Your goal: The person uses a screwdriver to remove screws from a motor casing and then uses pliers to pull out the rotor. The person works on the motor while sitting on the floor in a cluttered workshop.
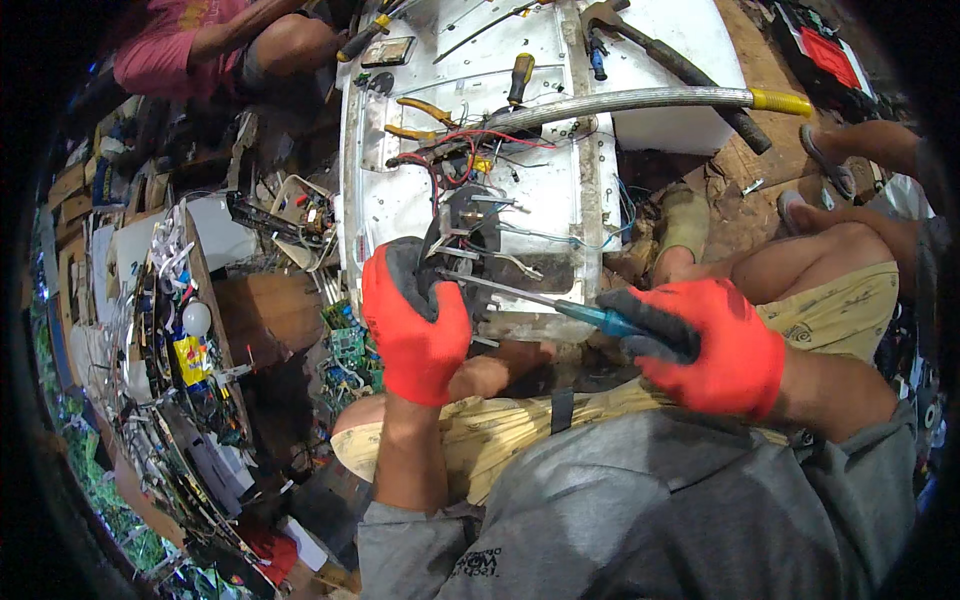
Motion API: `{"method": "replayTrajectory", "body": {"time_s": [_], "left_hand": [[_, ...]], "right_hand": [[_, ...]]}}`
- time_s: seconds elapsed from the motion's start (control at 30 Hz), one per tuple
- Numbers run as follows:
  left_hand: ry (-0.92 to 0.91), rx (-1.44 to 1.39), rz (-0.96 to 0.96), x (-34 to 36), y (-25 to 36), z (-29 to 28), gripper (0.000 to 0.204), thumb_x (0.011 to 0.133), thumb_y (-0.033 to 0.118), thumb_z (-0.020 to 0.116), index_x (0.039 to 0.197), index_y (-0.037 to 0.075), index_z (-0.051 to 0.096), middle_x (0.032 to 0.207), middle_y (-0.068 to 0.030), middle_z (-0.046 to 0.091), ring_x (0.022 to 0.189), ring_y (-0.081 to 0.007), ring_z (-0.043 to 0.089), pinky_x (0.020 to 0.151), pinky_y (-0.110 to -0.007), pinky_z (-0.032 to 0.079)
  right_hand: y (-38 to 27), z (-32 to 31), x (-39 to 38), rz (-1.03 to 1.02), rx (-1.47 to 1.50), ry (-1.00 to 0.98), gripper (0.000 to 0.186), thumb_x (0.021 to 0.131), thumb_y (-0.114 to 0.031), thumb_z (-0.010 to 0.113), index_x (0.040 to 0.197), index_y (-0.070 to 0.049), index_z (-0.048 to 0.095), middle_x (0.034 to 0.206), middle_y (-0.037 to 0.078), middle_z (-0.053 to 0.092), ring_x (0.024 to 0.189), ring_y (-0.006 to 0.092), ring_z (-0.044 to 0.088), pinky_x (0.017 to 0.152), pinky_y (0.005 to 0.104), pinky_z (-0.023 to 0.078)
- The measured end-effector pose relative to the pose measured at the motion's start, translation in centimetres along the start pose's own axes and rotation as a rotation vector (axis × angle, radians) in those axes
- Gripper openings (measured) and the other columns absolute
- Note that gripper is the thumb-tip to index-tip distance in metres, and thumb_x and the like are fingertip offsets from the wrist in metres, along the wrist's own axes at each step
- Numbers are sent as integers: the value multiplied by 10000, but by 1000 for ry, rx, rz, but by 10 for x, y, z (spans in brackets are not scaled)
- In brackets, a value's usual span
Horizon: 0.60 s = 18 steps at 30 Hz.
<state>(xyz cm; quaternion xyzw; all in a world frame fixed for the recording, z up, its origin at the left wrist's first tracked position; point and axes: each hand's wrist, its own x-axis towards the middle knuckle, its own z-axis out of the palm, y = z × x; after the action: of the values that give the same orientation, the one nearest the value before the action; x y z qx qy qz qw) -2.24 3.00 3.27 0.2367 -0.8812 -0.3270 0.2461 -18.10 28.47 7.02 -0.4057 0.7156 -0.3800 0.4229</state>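
Both my hands wear red gloves with dark grey palms. In my right hand [718, 350] is a screwdriver [592, 316] with a teal handle, its long shaft pointing left. The shaft's tip meets a dark part with metal prongs [462, 232], which my left hand [412, 325] grips at its near end. My left fingers and thumb hide some of that part, so its kind is unclear. Red and black wires [468, 150] lie just beyond it. All this is over a white metal panel [390, 215] that serves as a work surface.
On the panel lie yellow-handled pliers [418, 118], a yellow-and-black screwdriver [521, 80] and a braided metal hose [650, 97]. A hammer [665, 62] rests at the far right. Electronic scrap with a white bulb [196, 319] fills the left. Another person's legs [870, 150] are at right; someone in pink [165, 55] sits far left.
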Motion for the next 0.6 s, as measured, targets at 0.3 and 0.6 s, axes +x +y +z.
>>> {"method": "replayTrajectory", "body": {"time_s": [0.3, 0.6], "left_hand": [[-40, -12, -169, 5, 2, -1, 361, 767, 24, 609, 1121, -41, 582, 1020, -206, 588, 969, -380, 571, 884, -432, 470], [-2, -244, -222, -24, -25, 6, 507, 873, 5, 615, 1349, -87, 466, 1268, -207, 557, 1173, -296, 561, 1037, -397, 434]], "right_hand": [[14, -6, 8, -165, 45, 137, 519, 829, -187, 693, 1309, -34, 567, 1008, 81, 656, 739, 220, 655, 569, 360, 480], [-1, -38, 6, 475, 975, -142, 366, 953, -275, 638, 1230, -36, 625, 795, -4, 648, 562, 47, 538, 459, 203, 394]]}}
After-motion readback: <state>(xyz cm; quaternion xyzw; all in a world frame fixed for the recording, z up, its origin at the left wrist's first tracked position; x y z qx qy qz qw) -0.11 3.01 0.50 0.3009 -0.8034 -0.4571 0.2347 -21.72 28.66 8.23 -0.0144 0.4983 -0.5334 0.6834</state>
